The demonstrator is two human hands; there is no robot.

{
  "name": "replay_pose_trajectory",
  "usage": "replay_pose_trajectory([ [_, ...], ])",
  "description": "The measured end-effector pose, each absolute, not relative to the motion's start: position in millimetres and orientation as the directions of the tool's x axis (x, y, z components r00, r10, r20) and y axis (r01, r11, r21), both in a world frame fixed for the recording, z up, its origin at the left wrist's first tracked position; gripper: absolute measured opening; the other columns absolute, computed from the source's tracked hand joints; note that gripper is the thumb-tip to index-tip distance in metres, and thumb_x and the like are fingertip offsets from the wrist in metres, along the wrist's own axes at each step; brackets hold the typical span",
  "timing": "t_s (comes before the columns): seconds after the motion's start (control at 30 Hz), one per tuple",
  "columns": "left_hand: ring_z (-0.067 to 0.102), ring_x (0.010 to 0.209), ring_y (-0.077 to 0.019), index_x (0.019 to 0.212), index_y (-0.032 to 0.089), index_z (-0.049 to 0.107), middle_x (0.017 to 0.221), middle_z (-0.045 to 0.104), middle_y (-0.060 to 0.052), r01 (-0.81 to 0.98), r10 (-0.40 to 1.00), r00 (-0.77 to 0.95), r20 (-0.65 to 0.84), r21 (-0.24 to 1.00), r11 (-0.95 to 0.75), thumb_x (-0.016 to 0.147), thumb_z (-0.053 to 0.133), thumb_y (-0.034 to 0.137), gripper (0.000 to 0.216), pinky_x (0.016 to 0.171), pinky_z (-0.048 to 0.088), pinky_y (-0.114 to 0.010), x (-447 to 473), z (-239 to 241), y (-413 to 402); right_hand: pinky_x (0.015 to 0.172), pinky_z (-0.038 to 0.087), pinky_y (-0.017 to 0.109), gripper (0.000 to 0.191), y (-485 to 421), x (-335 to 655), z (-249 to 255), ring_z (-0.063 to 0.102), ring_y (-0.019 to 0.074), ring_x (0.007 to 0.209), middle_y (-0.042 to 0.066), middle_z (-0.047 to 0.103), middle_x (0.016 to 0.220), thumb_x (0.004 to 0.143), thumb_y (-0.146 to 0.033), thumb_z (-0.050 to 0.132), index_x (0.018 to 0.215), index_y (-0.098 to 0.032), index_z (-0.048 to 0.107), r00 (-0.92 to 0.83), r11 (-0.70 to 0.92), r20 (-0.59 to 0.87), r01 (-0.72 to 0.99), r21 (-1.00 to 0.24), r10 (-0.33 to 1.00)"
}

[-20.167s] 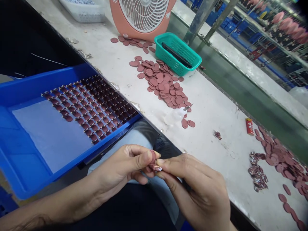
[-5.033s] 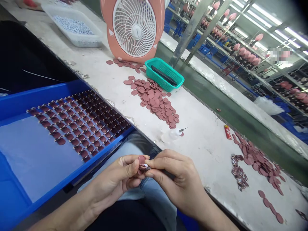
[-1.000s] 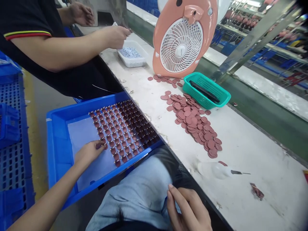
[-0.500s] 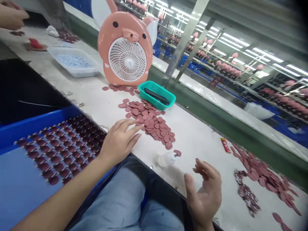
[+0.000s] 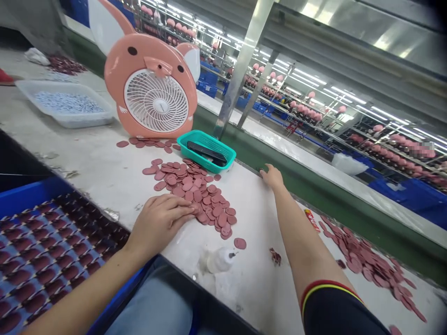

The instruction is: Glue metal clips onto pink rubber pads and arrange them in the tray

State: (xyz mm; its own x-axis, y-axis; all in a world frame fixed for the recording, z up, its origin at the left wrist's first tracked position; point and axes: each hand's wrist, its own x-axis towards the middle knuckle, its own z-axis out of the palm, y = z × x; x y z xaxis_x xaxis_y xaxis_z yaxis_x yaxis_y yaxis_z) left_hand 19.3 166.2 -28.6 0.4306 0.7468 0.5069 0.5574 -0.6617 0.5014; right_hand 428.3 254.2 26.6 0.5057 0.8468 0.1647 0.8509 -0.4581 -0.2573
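Observation:
My left hand (image 5: 164, 219) rests at the near edge of a pile of reddish oval discs (image 5: 188, 184). Its fingers are pressed together, with the fingertips on a disc there. My right hand (image 5: 273, 177) is stretched to the table's far edge, fingers apart and curved by a small dark thing (image 5: 262, 170) too small to name. A white bottle with a thin nozzle (image 5: 220, 259) lies near the front edge, beside a single oval disc (image 5: 240, 243). Left of my right forearm is a small dark red bit (image 5: 275, 257).
Behind the pile stand a pink animal-shaped fan (image 5: 117, 77) and a green basket (image 5: 230, 156) holding a black object. A plastic tray (image 5: 75, 122) of pale bits is at left. A blue crate (image 5: 33, 195) holds rows of dark red pieces. More discs (image 5: 366, 258) and a red-yellow packet (image 5: 311, 219) lie right.
My right hand has gone from the near side of the table to its far edge. My left fingers, spread before, have come together at the pile. The camera view has shifted right.

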Motion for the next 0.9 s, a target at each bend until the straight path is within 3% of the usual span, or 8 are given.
replay_pose_trajectory([
  [0.13, 0.069, 0.099, -0.0286, 0.096, 0.033, 0.084, 0.101, 0.082, -0.004, 0.368, 0.851, 0.279, 0.444, 0.769, -0.522, 0.092, 0.068, 0.042, 0.019, 0.093, 0.048, -0.043, 17, -22, 164, 0.094, 0.058, 0.046, 0.035, 270, 432, 26, 0.066, 0.0239, 0.111, 0.01, 0.063, 0.131, 0.099, -0.038, 0.064, 0.128, -0.019, 0.061, 0.526, -0.508, 0.083, 0.844, -0.172, 0.847],
  [0.3, 0.071, 0.088, -0.0262, 0.091, 0.025, 0.085, 0.094, 0.082, -0.007, 0.043, 0.997, 0.057, 0.057, 0.997, -0.06, 0.078, 0.083, 0.048, 0.027, 0.078, 0.054, -0.032, 10, -4, 140, 0.093, 0.058, 0.044, 0.032, 223, 424, 35, 0.066, 0.0227, 0.109, 0.01, 0.064, 0.129, 0.1, -0.038, 0.064, 0.125, -0.019, 0.063, 0.49, -0.485, 0.032, 0.869, -0.103, 0.871],
  [0.47, 0.067, 0.068, -0.0144, 0.084, 0.021, 0.082, 0.088, 0.08, -0.005, -0.295, 0.928, 0.241, -0.284, 0.89, 0.349, 0.064, 0.094, 0.05, 0.037, 0.048, 0.042, -0.017, -2, 10, 102, 0.085, 0.059, 0.038, 0.023, 125, 403, 48, 0.069, 0.0181, 0.093, 0.006, 0.07, 0.11, 0.099, -0.038, 0.065, 0.109, -0.017, 0.068, 0.354, -0.359, -0.058, 0.924, -0.132, 0.933],
  [0.57, 0.07, 0.073, -0.0139, 0.085, 0.023, 0.082, 0.092, 0.08, -0.005, -0.353, 0.854, 0.358, -0.377, 0.792, 0.498, 0.067, 0.093, 0.047, 0.033, 0.051, 0.045, -0.014, -6, 11, 75, 0.078, 0.058, 0.036, 0.017, 54, 366, 53, 0.07, 0.0201, 0.084, 0.006, 0.075, 0.095, 0.093, -0.033, 0.069, 0.101, -0.019, 0.074, 0.343, -0.33, 0.027, 0.92, -0.209, 0.939],
  [0.7, 0.069, 0.075, -0.0174, 0.08, 0.02, 0.083, 0.084, 0.08, -0.008, -0.307, 0.865, 0.371, -0.339, 0.834, 0.459, 0.065, 0.093, 0.05, 0.035, 0.055, 0.05, -0.018, -4, 3, 32, 0.064, 0.056, 0.028, 0.033, -32, 273, 35, 0.07, 0.0172, 0.07, 0.002, 0.074, 0.081, 0.102, -0.043, 0.049, 0.096, -0.024, 0.075, 0.277, -0.179, 0.201, 0.897, -0.404, 0.94],
  [0.77, 0.066, 0.068, -0.0158, 0.075, 0.018, 0.083, 0.077, 0.079, -0.008, -0.283, 0.834, 0.439, -0.334, 0.83, 0.481, 0.062, 0.095, 0.05, 0.037, 0.053, 0.049, -0.019, -3, -4, 9, 0.062, 0.056, 0.026, 0.02, -61, 226, 19, 0.07, 0.0166, 0.069, 0.001, 0.073, 0.083, 0.097, -0.038, 0.063, 0.111, -0.028, 0.072, 0.158, 0.152, 0.397, 0.749, -0.644, 0.904],
  [0.8, 0.065, 0.065, -0.0149, 0.074, 0.018, 0.083, 0.074, 0.079, -0.008, -0.284, 0.801, 0.49, -0.344, 0.806, 0.52, 0.061, 0.095, 0.05, 0.037, 0.052, 0.049, -0.019, -4, -7, -1, 0.062, 0.056, 0.026, 0.024, -70, 206, 11, 0.07, 0.016, 0.069, 0.0, 0.073, 0.084, 0.094, -0.032, 0.068, 0.118, -0.03, 0.07, 0.086, 0.272, 0.431, 0.66, -0.7, 0.898],
  [0.9, 0.068, 0.064, -0.014, 0.073, 0.017, 0.082, 0.07, 0.077, -0.006, -0.301, 0.69, 0.622, -0.371, 0.699, 0.648, 0.061, 0.096, 0.046, 0.035, 0.051, 0.05, -0.017, -10, -17, -22, 0.061, 0.054, 0.023, 0.019, -81, 166, -6, 0.068, 0.0134, 0.066, -0.002, 0.069, 0.079, 0.094, -0.018, 0.066, 0.106, -0.03, 0.073, -0.032, 0.322, 0.342, 0.433, -0.842, 0.939],
])
